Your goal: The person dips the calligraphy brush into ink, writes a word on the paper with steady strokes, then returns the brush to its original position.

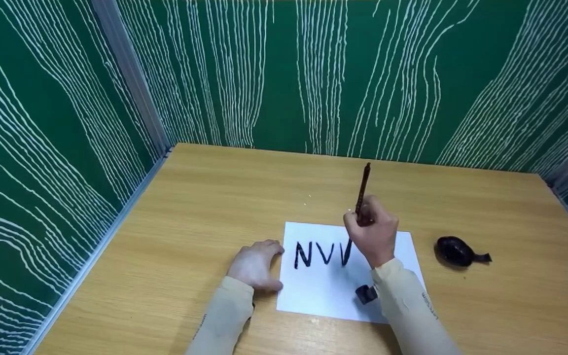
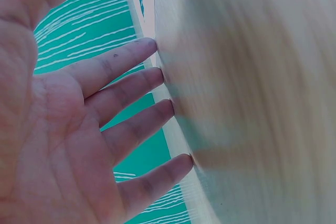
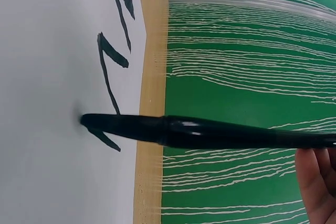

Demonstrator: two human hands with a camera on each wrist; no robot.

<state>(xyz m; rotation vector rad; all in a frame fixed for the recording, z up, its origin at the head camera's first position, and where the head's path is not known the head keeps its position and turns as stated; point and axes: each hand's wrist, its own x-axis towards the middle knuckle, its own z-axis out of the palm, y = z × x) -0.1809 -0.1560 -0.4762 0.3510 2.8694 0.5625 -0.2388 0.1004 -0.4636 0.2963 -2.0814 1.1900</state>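
A white sheet of paper (image 1: 313, 291) lies on the table, bearing black brush strokes (image 1: 303, 255) that read like "NV" and a further partial letter. My right hand (image 1: 373, 231) grips a dark writing brush (image 1: 363, 187) by its handle, brush nearly upright. In the right wrist view the black bristles of the brush (image 3: 123, 125) meet the paper at the end of a short stroke (image 3: 107, 141). My left hand (image 1: 257, 265) rests at the paper's left edge, fingers spread. The left wrist view shows its fingertips (image 2: 181, 165) touching the table surface.
A dark, glossy gourd-shaped object (image 1: 455, 251) with a short stem lies right of the paper. A small black block (image 1: 364, 294) shows beside the right sleeve, partly hidden. Green walls with white wavy lines (image 1: 284, 74) border the wooden table (image 1: 205, 197).
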